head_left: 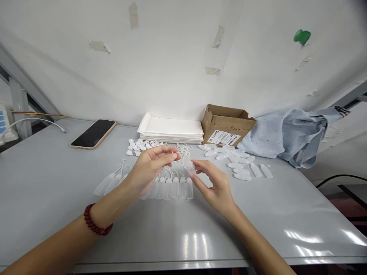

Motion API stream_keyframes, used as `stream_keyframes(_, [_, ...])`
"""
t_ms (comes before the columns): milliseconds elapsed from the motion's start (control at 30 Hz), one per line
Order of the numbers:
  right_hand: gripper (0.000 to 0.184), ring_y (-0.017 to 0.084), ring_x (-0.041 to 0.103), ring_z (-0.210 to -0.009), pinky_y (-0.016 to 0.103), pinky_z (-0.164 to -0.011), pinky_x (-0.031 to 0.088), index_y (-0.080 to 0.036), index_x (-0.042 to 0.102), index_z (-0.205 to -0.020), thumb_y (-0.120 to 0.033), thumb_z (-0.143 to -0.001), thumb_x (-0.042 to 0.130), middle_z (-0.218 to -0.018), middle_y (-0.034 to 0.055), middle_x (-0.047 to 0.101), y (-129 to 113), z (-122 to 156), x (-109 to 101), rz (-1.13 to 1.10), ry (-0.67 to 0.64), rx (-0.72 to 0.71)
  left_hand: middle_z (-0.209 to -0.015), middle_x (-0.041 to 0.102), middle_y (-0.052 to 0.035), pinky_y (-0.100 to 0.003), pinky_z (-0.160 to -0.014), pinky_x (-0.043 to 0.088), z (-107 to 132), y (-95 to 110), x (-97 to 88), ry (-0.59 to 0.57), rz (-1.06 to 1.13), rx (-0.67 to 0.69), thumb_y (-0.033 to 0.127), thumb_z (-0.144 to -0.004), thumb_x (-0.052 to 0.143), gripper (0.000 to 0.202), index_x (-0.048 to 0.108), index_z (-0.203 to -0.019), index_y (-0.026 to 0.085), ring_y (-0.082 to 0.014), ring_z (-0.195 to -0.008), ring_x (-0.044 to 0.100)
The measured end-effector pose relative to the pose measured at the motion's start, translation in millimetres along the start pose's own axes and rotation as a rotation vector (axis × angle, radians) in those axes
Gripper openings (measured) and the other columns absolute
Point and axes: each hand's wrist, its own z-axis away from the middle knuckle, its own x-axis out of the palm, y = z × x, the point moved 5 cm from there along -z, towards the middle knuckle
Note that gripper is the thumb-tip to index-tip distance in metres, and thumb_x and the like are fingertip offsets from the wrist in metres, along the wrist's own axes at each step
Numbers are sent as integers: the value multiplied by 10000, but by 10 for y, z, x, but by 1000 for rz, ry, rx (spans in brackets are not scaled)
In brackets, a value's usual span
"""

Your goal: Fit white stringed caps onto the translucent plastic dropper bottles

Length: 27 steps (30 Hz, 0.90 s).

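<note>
My left hand (153, 164) is closed in a pinch over the middle of the table; a small white bit shows at its fingertips, too small to name. Between the thumb and fingers of my right hand (213, 183) is a translucent plastic tube (190, 168), held just right of the left fingertips. Below the hands lies a row of similar tubes with white caps and cord loops (175, 188); my left hand and forearm hide part of it. More capped tubes (107, 184) lie left of that forearm. Behind my fingers are white cord loops (185, 149) and a heap of white caps (140, 145).
Loose translucent tubes (242, 160) lie scattered on the right. Along the wall stand a stack of white padded envelopes (172, 128), an open cardboard box (226, 128) and a light blue cloth (266, 133). A phone (94, 133) lies at left on the grey table (137, 244).
</note>
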Motion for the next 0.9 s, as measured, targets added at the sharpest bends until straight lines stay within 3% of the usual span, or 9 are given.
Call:
stream_keyframes(100, [353,157,590,-829,317,-720,534,-227,572,-1172,-93,-846,577,-963,53,639,-1,4,2,8,0,-12,-1085,640,-72,-372,-826,455,55,105,12,81,-259,219,303,-799,653,322,601,-1103,212,-236,-1065,564])
stream_keyframes(200, [355,156,593,-817,315,-718,531,-218,570,-1169,-78,-843,571,-986,65,637,-22,6,3,42,3,-43,-1138,578,-91,-409,-859,436,206,293,95,215,-673,689,201,-789,636,347,580,-1131,199,-249,-1078,514])
stream_keyframes(300, [367,168,601,-856,319,-733,531,-211,556,-1180,-56,-847,547,-1005,84,630,-55,7,13,88,2,-93,-1033,580,-80,-425,-872,420,347,330,240,209,-936,1038,113,-778,622,274,623,-1041,188,-235,-985,499])
stream_keyframes(400, [371,182,603,-914,322,-748,531,-209,536,-1190,-51,-854,526,-1016,96,622,-69,15,34,119,-7,-137,-975,595,-70,-414,-855,431,347,267,309,107,-1029,1083,86,-794,607,216,648,-979,189,-230,-946,472])
stream_keyframes(567, [390,177,598,-846,326,-720,530,-224,491,-1209,-90,-846,543,-951,68,616,-3,19,36,143,21,-80,-868,630,-47,-366,-794,464,295,241,276,91,-973,1073,73,-816,607,143,649,-888,189,-205,-885,490])
stream_keyframes(667, [337,175,586,-824,334,-716,518,-221,517,-1154,-120,-835,548,-946,64,597,53,7,19,90,43,30,-849,661,-32,-354,-769,482,299,247,265,87,-941,1118,65,-816,613,171,648,-915,199,-196,-871,519])
stream_keyframes(800, [74,140,576,-732,286,-656,476,-211,540,-904,-159,-859,511,-828,17,576,114,7,-8,-174,45,258,-879,694,-30,-358,-787,500,311,240,282,40,-896,1126,46,-818,611,203,647,-962,184,-192,-890,555])
stream_keyframes(900, [69,104,490,-588,243,-551,404,-214,524,-841,-199,-892,481,-668,-35,507,116,22,-31,-278,34,371,-885,708,-28,-348,-781,515,319,243,301,10,-851,1114,59,-834,601,200,653,-983,182,-184,-885,574])
